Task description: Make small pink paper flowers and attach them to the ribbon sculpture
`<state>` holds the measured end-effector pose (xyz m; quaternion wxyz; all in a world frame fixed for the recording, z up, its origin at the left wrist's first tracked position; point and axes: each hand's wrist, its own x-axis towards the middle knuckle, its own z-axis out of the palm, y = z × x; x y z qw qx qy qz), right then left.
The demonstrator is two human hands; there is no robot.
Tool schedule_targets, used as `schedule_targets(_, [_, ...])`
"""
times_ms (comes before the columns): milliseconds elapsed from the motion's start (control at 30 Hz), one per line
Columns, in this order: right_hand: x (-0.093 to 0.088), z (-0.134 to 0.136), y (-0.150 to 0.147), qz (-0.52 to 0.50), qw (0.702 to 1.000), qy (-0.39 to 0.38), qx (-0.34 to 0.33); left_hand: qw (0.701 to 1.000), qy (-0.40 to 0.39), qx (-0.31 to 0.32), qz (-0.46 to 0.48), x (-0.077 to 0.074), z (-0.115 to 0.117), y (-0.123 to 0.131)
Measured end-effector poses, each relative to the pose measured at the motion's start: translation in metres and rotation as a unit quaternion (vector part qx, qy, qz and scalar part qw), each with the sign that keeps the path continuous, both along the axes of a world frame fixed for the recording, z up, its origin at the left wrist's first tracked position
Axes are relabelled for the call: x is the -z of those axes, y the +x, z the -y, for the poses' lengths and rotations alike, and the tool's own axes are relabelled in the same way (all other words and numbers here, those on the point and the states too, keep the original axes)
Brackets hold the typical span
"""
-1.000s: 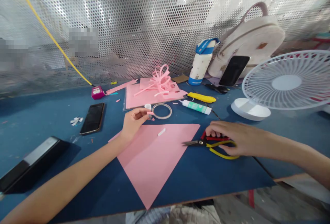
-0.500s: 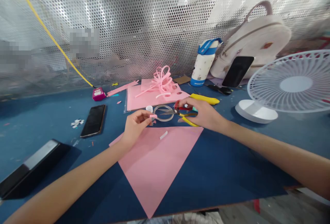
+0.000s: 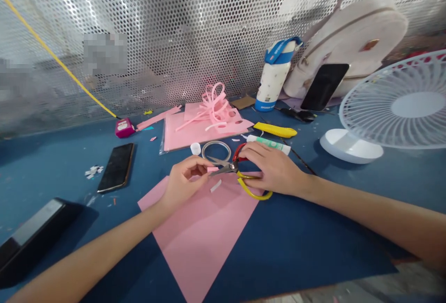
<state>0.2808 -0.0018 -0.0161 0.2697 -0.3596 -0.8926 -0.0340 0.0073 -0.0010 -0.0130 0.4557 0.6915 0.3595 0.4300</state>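
Note:
Between the fingertips of my left hand [image 3: 186, 180] is a small pink paper strip [image 3: 212, 169]. My right hand [image 3: 275, 168] grips scissors [image 3: 232, 167] with one red and one yellow handle. Their blades are parted and point left, with the pink strip at the blades; whether it is being cut I cannot tell. Below both hands lies a large pink paper sheet [image 3: 209, 233], one corner toward me. A small white strip [image 3: 216, 186] rests on that sheet. Just behind the blades is a roll of tape [image 3: 216, 152], near a white cap [image 3: 195, 148].
Pink sheets [image 3: 172, 131] with curled pink strips [image 3: 218, 103] lie at the back. Behind my right hand are a glue tube [image 3: 270, 143] and a yellow cutter [image 3: 275, 130]. A bottle [image 3: 273, 80], backpack [image 3: 355, 42] and fan [image 3: 411, 108] stand right; a phone [image 3: 116, 168] lies left.
My right hand has brought the scissors left and down, and their blades have reached the pink strip in my left hand. The glue tube shows more. The view has shifted slightly.

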Motion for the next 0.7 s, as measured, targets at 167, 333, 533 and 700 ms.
schedule_targets(167, [0.0006,0.0019,0.0008,0.004,1.000,0.003,-0.003,0.999,-0.047,-0.014,0.024,-0.0027,0.0076,0.0078])
schedule_targets(333, [0.0001,0.0034,0.0016,0.000,1.000,0.008,-0.001,0.996,-0.079,-0.019,0.044,-0.0015,0.0065,0.0079])
schedule_targets(533, [-0.0009,0.0043,0.0014,0.001,1.000,-0.004,0.001,0.994,-0.078,-0.015,0.078,-0.0010,0.0048,0.0088])
schedule_targets(700, [-0.0004,0.0037,0.0017,0.006,1.000,-0.002,-0.002,0.994,-0.092,-0.019,0.064,-0.0014,0.0045,0.0096])
